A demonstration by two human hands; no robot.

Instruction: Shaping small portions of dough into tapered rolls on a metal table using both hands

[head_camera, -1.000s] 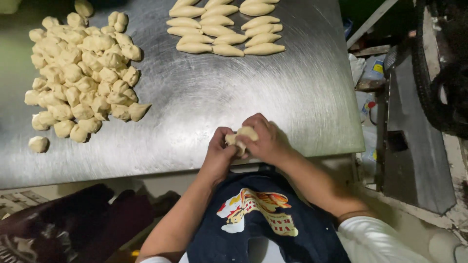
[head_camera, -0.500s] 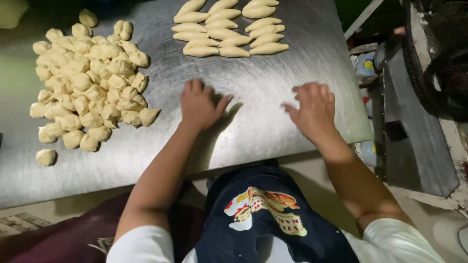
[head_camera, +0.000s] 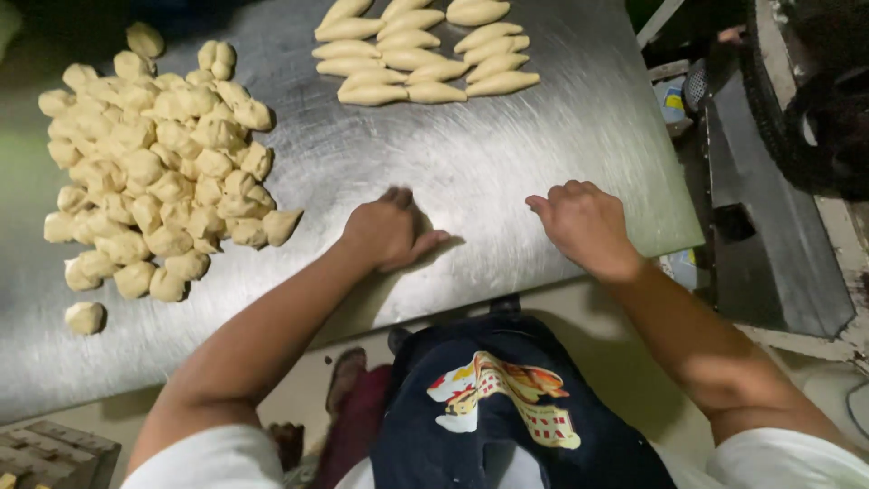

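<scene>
Head view, only cam here. Left hand (head_camera: 387,231) lies palm-down on the steel table (head_camera: 543,172), fingers curved, thumb out to the side; a dough piece is prob. under the palm but it's hidden, so can't tell whether the hand cups anything. Right hand (head_camera: 584,222) also sits knuckles-up near the table's front edge, fingers curled loosely under; whether there's dough beneath it, can't tell either. The two hands are apart, w/ bare steel between them.

To the left of the left hand, near but not touching: a heap of rough dough lumps (head_camera: 154,172), pale yellow, irregular, piled against each other, w/ one stray lump (head_camera: 85,317) lying apart toward the front edge. At the far side of the table: shaped dough pieces (head_camera: 421,50), long, tapered at both ends, laid in tidy rows just beside one another.

Handling, as a judgement: the lumps look soft, light, easily dented, likely a bit tacky, so a pinch would leave marks. Best taken w/ a loose cupped hand from above, or lifted at the sides w/ fingertips. The shaped ones look more delicate; hold at the thick middle, not the thin ends.

Below the table edge: dark apron (head_camera: 507,407) w/ a coloured print, white sleeves (head_camera: 208,457). A grey metal machine (head_camera: 769,226) stands right of the table.
</scene>
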